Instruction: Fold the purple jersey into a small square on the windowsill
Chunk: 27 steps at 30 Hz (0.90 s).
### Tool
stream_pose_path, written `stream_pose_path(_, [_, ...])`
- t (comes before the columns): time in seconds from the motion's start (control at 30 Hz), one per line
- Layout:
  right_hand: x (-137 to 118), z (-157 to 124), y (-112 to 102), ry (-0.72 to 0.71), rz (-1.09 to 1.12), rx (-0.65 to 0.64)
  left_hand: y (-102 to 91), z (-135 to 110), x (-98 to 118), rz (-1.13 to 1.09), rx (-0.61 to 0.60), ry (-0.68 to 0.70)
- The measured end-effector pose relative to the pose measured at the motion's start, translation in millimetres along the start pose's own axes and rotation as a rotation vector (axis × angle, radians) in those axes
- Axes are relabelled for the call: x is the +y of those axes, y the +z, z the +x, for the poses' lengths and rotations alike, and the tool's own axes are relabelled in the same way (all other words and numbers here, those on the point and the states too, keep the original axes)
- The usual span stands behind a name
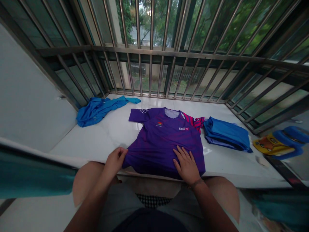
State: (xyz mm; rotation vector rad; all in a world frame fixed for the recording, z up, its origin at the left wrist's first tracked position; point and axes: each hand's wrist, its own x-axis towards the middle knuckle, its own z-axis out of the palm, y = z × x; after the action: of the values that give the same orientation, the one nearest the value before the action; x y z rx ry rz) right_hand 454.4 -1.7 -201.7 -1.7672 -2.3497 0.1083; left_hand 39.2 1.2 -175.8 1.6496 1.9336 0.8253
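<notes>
Left hand has its fingers curled together, clamped on the near hem corner of a purple short-sleeved jersey, keeping that edge held at the lip of the white surface. Right hand lies open, fingers spread, pressing flat on the jersey front, which pins the cloth smooth. Folded blue garments sit right of that hand; a crumpled blue garment lies well beyond the left.

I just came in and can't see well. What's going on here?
A person's left hand is on the corner of a purple short-sleeved jersey, and their right hand lies flat on it. The jersey is spread on a white stone ledge, between a crumpled bright-blue shirt and a folded blue clothes stack.
</notes>
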Motion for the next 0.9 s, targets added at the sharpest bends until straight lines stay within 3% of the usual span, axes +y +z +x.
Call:
stream_pose_path(0.1, [-1,0,-1,0.01,-0.004,0.002,-15.5,5,1,0.038,0.139,-0.087])
stream_pose_path(0.2, [-1,0,0,0.013,-0.003,-0.006,-21.7,-7,0,0.088,0.225,0.039])
stream_pose_path(0.37, [2,11,0,0.021,-0.009,-0.056,2.3,-52,-18,0.246,-0.048,0.613])
stream_pose_path(0.47, [9,33,-2,0.01,0.001,-0.117,24.9,-65,-30,0.432,-0.167,0.776])
stream_pose_path(0.6, [19,76,-7,0.036,0.01,-0.182,44.8,-54,-38,0.592,-0.152,0.72])
stream_pose_path(0.73, [19,101,-20,0.068,0.04,-0.201,43.5,-35,-41,0.492,-0.128,0.762])
stream_pose_path(0.8, [6,95,-27,0.039,0.079,-0.109,36.1,-31,-37,0.364,-0.142,0.778])
stream_pose_path(0.9, [-38,57,-29,-0.119,0.222,0.075,22.1,-34,-20,0.182,-0.145,0.71])
